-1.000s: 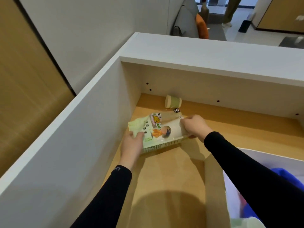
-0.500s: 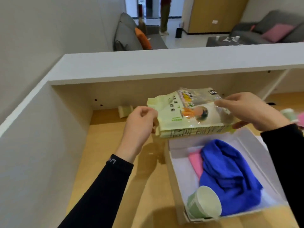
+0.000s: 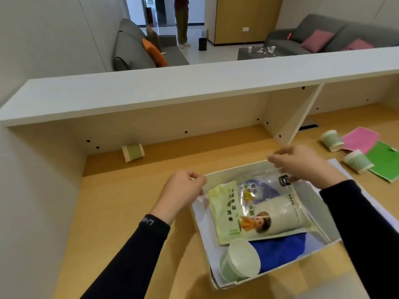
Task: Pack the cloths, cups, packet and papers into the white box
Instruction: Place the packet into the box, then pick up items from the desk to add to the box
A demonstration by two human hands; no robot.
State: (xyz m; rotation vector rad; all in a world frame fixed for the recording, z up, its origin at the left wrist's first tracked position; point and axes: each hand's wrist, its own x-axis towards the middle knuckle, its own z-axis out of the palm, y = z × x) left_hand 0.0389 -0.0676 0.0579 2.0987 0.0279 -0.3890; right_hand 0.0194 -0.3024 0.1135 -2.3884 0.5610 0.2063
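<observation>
Four paper cups show on or above the wooden desk (image 3: 129, 212). Farthest left, one cup (image 3: 132, 152) lies on its side against the far back panel, well apart from everything else. Moving right, the left hand (image 3: 182, 192) hovers just beside the far left corner of the white box (image 3: 280, 270); its fingers are curled in loosely and appear to hold nothing, though the fingertips are turned away, so a pinch on the wrapper edge cannot be ruled out. The box sits near the middle of the desk. Inside it, at the near left corner, a green and white cup (image 3: 239, 260) stands tilted with its mouth up. The packet (image 3: 257, 209), a clear and pale green wrapper around a stack of cups, lies flat across the box on top of the blue cloth (image 3: 282, 247), which shows beneath its near edge. The right hand (image 3: 302, 164) hangs over the far right corner of the box, fingers bent and partly parted; whether they pinch the packet's far edge cannot be told. Farther right, two more cups (image 3: 331, 140) (image 3: 358, 160) lie tipped on the desk, touching or overlapping a pink cloth (image 3: 360, 139) and a green paper (image 3: 384, 160). White paper (image 3: 371, 199) shows under the box's right side.
</observation>
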